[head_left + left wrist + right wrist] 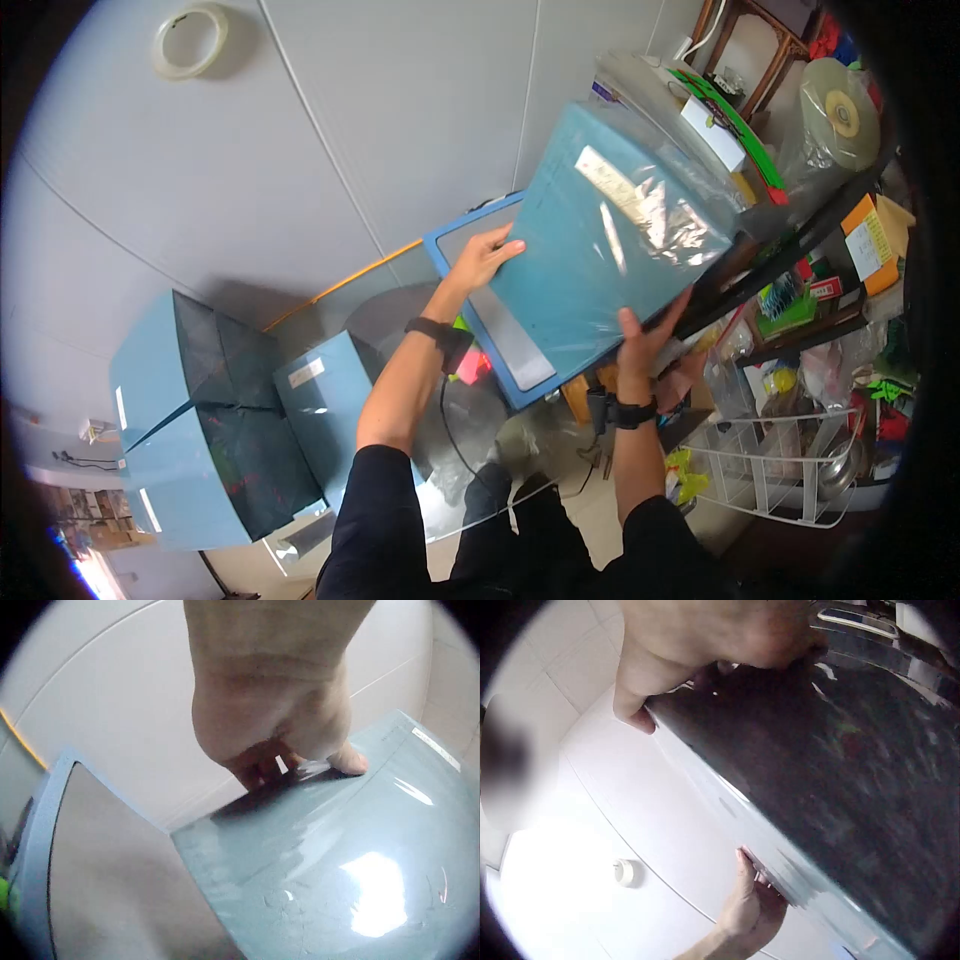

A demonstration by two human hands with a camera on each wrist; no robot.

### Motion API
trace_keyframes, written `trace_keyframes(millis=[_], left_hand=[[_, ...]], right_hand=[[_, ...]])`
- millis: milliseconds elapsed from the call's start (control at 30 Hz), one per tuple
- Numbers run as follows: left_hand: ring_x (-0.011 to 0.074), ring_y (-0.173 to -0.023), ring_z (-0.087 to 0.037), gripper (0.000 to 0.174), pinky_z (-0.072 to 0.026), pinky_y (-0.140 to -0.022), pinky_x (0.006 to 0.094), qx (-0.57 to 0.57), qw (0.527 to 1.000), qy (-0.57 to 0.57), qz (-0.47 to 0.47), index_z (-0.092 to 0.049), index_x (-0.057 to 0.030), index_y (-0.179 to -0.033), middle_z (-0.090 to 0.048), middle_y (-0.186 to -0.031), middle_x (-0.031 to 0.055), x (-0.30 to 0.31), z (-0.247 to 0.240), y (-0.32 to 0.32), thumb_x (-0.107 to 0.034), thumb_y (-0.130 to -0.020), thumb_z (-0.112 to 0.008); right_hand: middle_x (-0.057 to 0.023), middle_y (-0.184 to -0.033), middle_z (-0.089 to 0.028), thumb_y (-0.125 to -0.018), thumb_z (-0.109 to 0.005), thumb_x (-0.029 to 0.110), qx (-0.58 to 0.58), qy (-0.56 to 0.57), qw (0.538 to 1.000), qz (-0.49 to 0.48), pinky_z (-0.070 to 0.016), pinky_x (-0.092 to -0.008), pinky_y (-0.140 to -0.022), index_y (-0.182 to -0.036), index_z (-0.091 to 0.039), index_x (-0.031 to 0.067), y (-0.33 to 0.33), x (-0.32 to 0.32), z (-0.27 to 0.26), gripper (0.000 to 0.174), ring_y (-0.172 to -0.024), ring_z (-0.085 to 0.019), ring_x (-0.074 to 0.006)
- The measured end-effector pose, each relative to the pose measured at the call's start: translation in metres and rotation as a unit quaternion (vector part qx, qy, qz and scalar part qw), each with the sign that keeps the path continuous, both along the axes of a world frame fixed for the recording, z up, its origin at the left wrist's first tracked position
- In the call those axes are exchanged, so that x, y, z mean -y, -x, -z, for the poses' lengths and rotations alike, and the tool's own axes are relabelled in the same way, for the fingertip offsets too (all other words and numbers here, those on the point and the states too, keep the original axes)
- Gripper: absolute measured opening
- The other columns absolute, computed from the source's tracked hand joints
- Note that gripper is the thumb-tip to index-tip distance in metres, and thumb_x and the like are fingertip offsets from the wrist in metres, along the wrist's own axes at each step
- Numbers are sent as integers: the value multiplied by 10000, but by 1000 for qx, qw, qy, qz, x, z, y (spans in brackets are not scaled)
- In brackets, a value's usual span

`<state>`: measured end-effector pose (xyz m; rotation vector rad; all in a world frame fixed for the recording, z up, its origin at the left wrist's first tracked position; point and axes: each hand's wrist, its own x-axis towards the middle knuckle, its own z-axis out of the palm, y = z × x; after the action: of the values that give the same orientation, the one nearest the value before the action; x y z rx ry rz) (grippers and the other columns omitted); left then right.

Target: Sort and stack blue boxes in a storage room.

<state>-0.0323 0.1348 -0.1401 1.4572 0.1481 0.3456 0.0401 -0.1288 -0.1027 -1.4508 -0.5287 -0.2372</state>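
I hold a flat teal box wrapped in clear plastic, tilted in the air in front of a cluttered shelf. My left hand grips its left edge, with the thumb on the front face. Under the lower edge my right hand grips it, thumb pointing up the front. In the left wrist view the left hand's fingers curl over the rim of the box. In the right wrist view the right hand clasps the box's dark side, and the left hand shows at the far edge.
A blue-framed board leans behind the box. Two more teal boxes lie to the left. A tape roll lies on the white surface. The shelf is at the right, with a white wire basket below it.
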Motion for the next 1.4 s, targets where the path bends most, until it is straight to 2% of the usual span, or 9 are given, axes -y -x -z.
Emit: trace_keyframes(millis=[67, 233, 367, 467, 600, 767, 967, 1100, 1400], left_hand=[[119, -1023, -549, 358, -432, -934, 300, -7, 998, -40, -44, -584, -2, -1236, -648, -1065, 27, -8, 9, -4, -239, -969, -554], [186, -1095, -540, 371, -401, -979, 326, -34, 968, -219, -119, -583, -16, -1239, -623, -1127, 83, -40, 88, -19, -260, -960, -565], [324, -1322, -404, 493, -320, -1082, 382, -27, 956, -226, -184, -523, 32, -1276, -499, -1342, 232, -18, 49, -1, -297, -920, -613], [325, -1367, -336, 634, -284, -1105, 399, -67, 926, -220, -300, -383, 7, -1390, -386, -1438, 225, 0, 59, 4, -340, -913, -615], [355, -1419, -194, 755, -212, -1133, 435, 3, 944, 71, -322, -192, -45, -1482, -180, -1533, 222, 90, -29, 31, -387, -928, -574], [348, -1430, -164, 698, -178, -1140, 442, 41, 950, -58, -304, -234, -71, -1483, -141, -1540, 238, 173, -88, 36, -383, -940, -542], [368, -1412, -220, 452, -224, -1123, 448, 29, 805, -462, -372, -528, -69, -1316, -262, -1509, 225, 166, -118, 25, -320, -941, -537], [391, -1346, -332, 365, -307, -1076, 462, 35, 772, -519, -365, -594, -65, -1223, -438, -1401, 204, 168, -117, 14, -280, -933, -538], [375, -1328, -366, 330, -348, -1055, 445, 37, 756, -534, -378, -609, -100, -1203, -487, -1369, 153, 168, -112, 14, -285, -941, -533]], right_hand=[[-188, -1495, -210, -590, -822, 337, 19, 21, 1000, -10, -188, -434, -1124, -1494, -117, 36, -7, -18, 12, 1185, -1377, -220, -312], [-267, -1522, -64, -581, -834, 313, 123, 122, 985, 0, -151, -521, -1123, -1495, -54, 47, -9, -28, 80, 1230, -1424, -74, -393], [-309, -1508, -16, -548, -877, 341, 147, 166, 975, 0, -147, -589, -1102, -1488, -29, 42, -1, -32, 85, 1301, -1410, -42, -455], [-281, -1518, -22, -563, -889, 365, 138, 130, 981, -42, -159, -568, -1109, -1491, -7, 48, 0, -26, 67, 1319, -1410, -55, -439], [-249, -1524, -33, -613, -875, 355, 126, 95, 982, -105, -164, -547, -1116, -1492, -10, 47, -17, -1, 44, 1272, -1407, -82, -416], [-264, -1516, -40, -668, -841, 260, 186, 148, 962, -132, -154, -559, -1109, -1495, -93, 63, -31, 9, -1, 1132, -1399, -93, -439], [-198, -1480, -267, -798, -690, 328, 405, 195, 891, -69, -106, -622, -1096, -1380, -470, 165, -43, 1, -70, 644, -1364, -228, -422], [-113, -1359, -470, -898, -543, 312, 462, 241, 847, -104, -139, -609, -1093, -1238, -590, 124, -56, -10, -82, 390, -1310, -356, -328], [-96, -1239, -568, -915, -525, 303, 455, 179, 860, -145, -301, -470, -1032, -1142, -644, 115, -62, -12, -78, 317, -1191, -475, -297]])
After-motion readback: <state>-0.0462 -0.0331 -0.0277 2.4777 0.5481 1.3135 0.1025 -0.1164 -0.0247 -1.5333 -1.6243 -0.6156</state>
